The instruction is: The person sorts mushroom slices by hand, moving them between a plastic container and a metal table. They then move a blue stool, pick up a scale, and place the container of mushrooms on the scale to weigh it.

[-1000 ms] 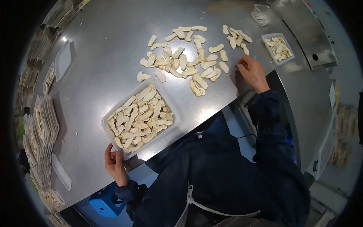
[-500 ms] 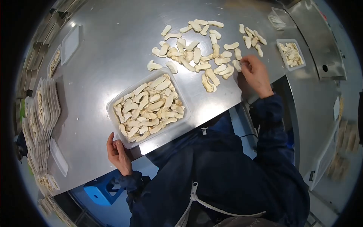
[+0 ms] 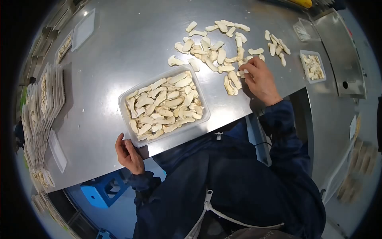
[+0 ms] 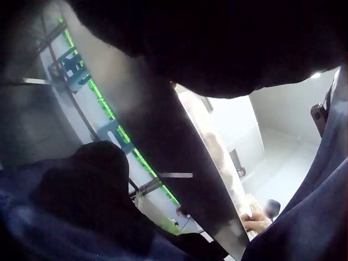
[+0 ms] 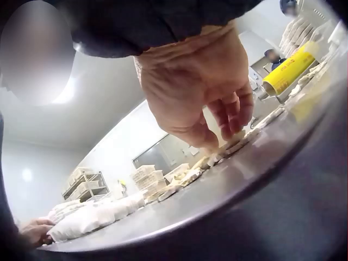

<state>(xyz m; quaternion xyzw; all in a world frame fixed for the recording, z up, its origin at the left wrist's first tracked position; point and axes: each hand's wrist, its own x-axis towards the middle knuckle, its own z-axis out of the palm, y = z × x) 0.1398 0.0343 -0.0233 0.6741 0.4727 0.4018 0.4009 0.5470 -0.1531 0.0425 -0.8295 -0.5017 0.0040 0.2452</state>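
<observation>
Pale, curved mushroom slices (image 3: 223, 53), loosely scattered

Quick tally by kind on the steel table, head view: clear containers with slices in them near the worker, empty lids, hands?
Large clear tray of slices by the left hand: 1
Small clear tray of slices past the right hand: 1
Flat lids: 2
Hands: 2
Total: 6
</observation>
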